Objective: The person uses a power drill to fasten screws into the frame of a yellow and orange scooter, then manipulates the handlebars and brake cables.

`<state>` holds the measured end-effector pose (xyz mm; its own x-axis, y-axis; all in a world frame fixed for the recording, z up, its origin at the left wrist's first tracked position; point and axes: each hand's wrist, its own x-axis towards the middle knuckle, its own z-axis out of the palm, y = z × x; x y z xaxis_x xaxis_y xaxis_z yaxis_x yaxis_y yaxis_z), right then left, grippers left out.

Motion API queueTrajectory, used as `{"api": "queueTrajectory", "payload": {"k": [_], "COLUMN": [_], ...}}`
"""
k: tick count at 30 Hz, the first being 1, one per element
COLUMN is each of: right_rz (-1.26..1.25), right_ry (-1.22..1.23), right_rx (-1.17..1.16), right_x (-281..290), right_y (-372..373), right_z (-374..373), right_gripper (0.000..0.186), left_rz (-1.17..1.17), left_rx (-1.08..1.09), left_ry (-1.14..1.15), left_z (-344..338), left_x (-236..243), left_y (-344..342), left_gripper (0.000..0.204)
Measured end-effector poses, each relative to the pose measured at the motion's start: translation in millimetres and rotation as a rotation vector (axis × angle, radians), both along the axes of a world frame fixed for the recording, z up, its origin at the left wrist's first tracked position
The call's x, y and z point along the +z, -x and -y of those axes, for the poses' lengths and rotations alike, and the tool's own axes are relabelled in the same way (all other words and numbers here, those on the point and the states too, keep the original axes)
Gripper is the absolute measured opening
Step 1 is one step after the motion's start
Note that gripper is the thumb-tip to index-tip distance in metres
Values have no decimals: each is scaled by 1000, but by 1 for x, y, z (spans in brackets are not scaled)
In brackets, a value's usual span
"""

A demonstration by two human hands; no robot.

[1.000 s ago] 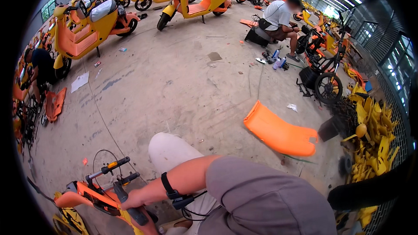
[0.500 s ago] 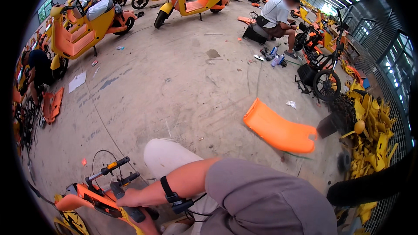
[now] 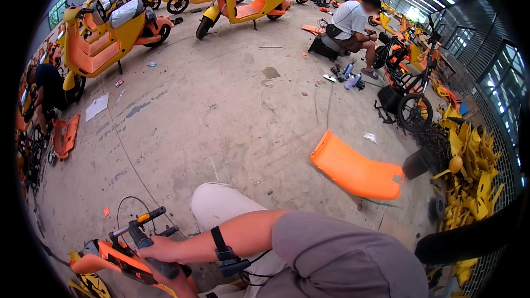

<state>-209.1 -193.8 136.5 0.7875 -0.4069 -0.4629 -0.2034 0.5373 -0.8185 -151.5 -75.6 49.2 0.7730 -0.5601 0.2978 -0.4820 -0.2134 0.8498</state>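
Observation:
At the lower left, my right hand is wrapped around a dark cordless drill, its front end over an orange scooter body. Below the drill, part of my left hand shows beside the orange panel; its fingers are hidden. The scooter's handlebar, with a black grip and a yellow-orange piece on it, lies just beyond the drill, a thin black cable looping above. My right forearm wears a black strap with a small device.
An orange curved panel lies on the floor to the right, near a black box and piled yellow panels. A person sits by a stripped scooter; another person bends at the left. Yellow scooters stand behind.
My right hand and the drill have shifted slightly left and up toward the handlebar. The view has tilted a little; the floor panel appears slightly lower.

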Motion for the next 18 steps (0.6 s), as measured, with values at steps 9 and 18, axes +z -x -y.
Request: {"api": "queueTrajectory", "payload": {"k": [9, 18], "right_rz": [-1, -38], "right_ry": [56, 129], "right_rx": [63, 76], "right_x": [11, 0], "right_y": [14, 5], "right_z": [27, 36], "right_gripper": [65, 65], "left_rz": [135, 55], "left_rx": [34, 10], "left_ry": [27, 39], "left_z": [29, 45], "left_x": [9, 14], "left_y": [6, 5], "left_gripper": [61, 55]}}
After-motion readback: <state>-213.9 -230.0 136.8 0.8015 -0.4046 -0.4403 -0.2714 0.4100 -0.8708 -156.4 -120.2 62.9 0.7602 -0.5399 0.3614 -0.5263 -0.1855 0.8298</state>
